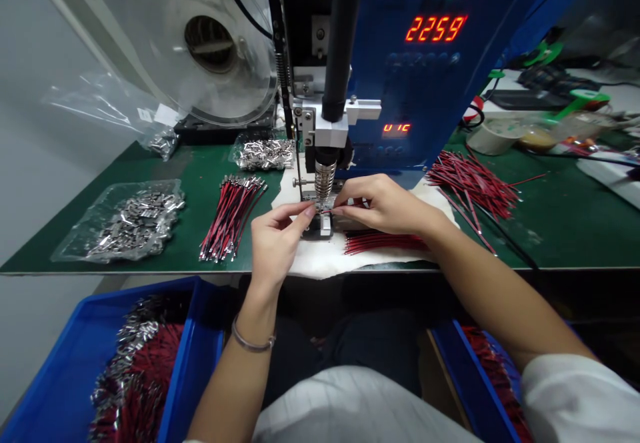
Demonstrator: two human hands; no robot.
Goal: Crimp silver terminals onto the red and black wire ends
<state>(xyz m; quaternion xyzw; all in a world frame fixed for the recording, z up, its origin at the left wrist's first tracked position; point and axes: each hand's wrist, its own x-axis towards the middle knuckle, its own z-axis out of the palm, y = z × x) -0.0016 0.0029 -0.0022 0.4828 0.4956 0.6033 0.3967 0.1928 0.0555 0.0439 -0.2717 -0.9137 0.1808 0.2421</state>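
Observation:
My right hand (383, 204) pinches a short red wire (327, 212) at the work point of a blue press-like machine (395, 89). Across from it, my left hand (280, 233) has thumb and forefinger pressed together just left of the machine's small die (325, 224). What sits between those fingertips is too small to make out. Above both hands hangs the spring-wrapped press head (325, 179). Beneath my right hand a row of red wires (383, 243) lies on a white cloth (320, 266).
Left on the green table (197, 163) are a bundle of red-and-black wires (233, 219) and bags of metal parts (135, 223) (265, 153). More wires (475, 179) lie right. Blue bins (187, 349) (470, 369) holding wires stand below the front edge.

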